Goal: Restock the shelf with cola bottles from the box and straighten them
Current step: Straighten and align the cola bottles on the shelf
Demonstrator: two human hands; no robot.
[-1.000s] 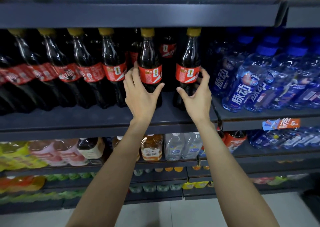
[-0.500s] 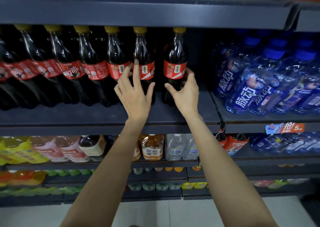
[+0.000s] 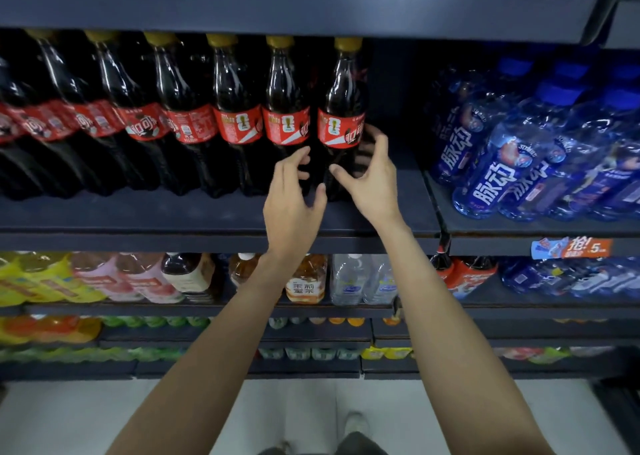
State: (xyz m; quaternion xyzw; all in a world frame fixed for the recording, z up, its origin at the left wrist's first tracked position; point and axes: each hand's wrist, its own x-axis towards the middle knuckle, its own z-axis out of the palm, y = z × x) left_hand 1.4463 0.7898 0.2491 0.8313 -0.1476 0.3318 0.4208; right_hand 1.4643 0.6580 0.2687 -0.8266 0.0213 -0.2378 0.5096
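A row of several cola bottles with red labels and yellow caps stands along the dark shelf (image 3: 173, 219). The rightmost cola bottle (image 3: 341, 108) stands upright at the row's end, close against its neighbour (image 3: 285, 108). My right hand (image 3: 370, 180) curls around the lower part of the rightmost bottle, fingers behind it and thumb in front. My left hand (image 3: 294, 191) hovers just in front of the two bottles' bases, fingers spread and slightly bent, holding nothing. The box is not in view.
Blue drink bottles (image 3: 502, 174) lie tilted on the shelf section to the right, past a gap and a divider. An upper shelf edge (image 3: 311, 14) hangs just above the caps. Lower shelves hold tea, water and juice bottles. A price tag (image 3: 571, 247) sticks out at right.
The two bottles at the right end have been slid left and now stand tight against the row. My left hand has come off its bottle and drawn back; my right still wraps the end bottle.
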